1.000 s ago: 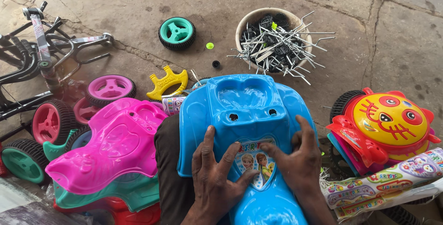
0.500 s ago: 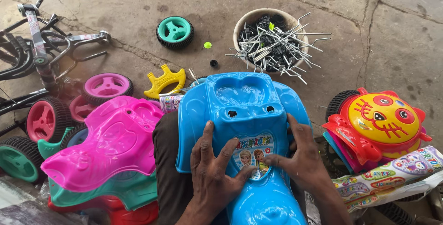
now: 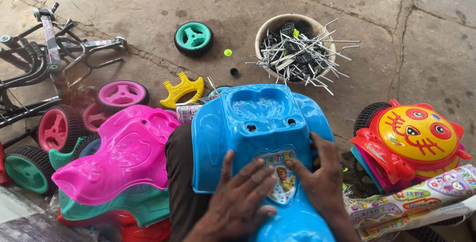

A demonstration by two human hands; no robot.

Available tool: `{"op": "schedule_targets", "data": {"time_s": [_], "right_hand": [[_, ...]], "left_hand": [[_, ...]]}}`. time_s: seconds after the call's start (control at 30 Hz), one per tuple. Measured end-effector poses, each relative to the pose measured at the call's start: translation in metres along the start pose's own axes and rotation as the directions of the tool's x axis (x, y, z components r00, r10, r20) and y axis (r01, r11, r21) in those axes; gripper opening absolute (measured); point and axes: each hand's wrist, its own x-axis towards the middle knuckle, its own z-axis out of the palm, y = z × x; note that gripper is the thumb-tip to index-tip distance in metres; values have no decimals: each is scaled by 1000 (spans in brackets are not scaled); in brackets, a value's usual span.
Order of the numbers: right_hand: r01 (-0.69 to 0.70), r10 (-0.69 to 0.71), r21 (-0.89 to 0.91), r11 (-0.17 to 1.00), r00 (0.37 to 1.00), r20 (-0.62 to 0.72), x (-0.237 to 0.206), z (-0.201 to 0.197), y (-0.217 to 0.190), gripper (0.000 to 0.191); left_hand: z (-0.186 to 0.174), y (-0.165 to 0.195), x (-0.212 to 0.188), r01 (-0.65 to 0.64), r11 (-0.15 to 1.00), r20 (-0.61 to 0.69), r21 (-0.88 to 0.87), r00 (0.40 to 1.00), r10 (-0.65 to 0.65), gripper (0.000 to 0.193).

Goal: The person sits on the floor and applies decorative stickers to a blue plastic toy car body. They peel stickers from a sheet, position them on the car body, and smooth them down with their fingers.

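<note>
The floor (image 3: 163, 4) is bare grey concrete, stained and dusty, with long cracks (image 3: 404, 33) running across its upper right part. Daylight falls evenly on it, with soft shadows. A round pale tub (image 3: 270, 26) stands on the floor near the top, filled with metal rods (image 3: 307, 53). Left of it lies 1 teal wheel (image 3: 194, 38). Black metal frames (image 3: 44, 58) lie at the left edge, with pink wheels (image 3: 121, 94) beside them. Stacked pink and teal plastic shells (image 3: 119, 162) fill the lower left, and a yellow and red toy face (image 3: 419, 133) sits at the right.
</note>
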Motion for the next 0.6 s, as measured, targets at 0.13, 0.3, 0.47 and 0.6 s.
{"op": "schedule_targets", "data": {"time_s": [0.13,0.3,0.47,0.6], "right_hand": [[70,-75,-81,994,995,-62,2,4,-6,85],[51,-58,-48,998,984,-170,-1,11,-15,79],[78,-86,-47,996,973,-213,1,15,-14,79],[55,-63,-44,998,973,-222,-1,17,-12,80]], "left_hand": [[-17,-15,12,-40,997,80,71,996,34,83],[-22,-19,25,-138,988,225,71,967,119,96],[-20,-21,15,-75,961,218,-265,967,136,91],[-9,-8,-2,-76,910,133,-407,981,142,87]]}}
